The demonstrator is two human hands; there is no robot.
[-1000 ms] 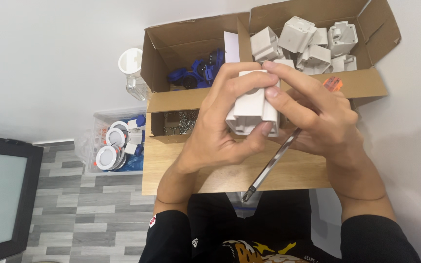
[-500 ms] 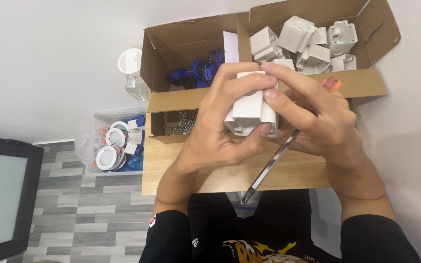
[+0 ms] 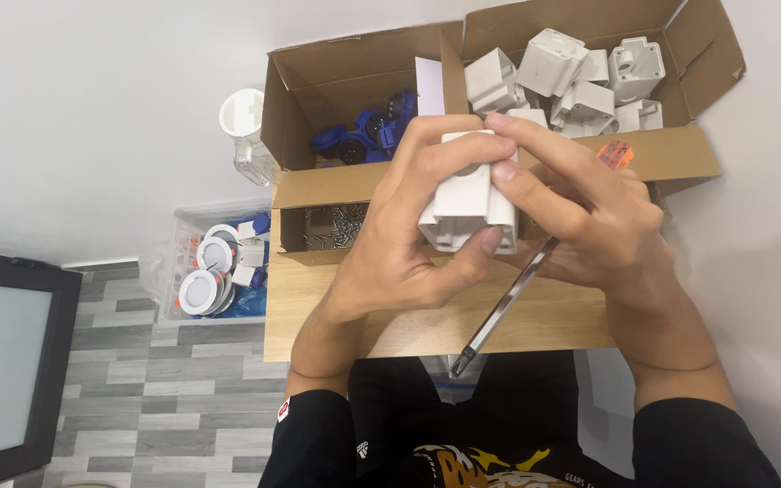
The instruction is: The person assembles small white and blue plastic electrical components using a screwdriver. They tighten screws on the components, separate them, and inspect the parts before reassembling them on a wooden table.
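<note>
Both hands hold a white plastic box-shaped part (image 3: 465, 194) above a small wooden table (image 3: 318, 307). My left hand (image 3: 399, 258) wraps it from below and the left, thumb on its lower edge. My right hand (image 3: 589, 221) presses fingers on its top and right side. A screwdriver (image 3: 503, 307) with an orange handle end (image 3: 616, 152) lies tucked in my right hand, its metal shaft pointing down toward me.
Three cardboard boxes stand at the table's far side: one with white plastic housings (image 3: 580, 81), one with blue parts (image 3: 363, 136), a low one with screws (image 3: 336, 226). A clear bin (image 3: 214, 271) of round white fittings and a jar (image 3: 246, 136) sit on the floor at left.
</note>
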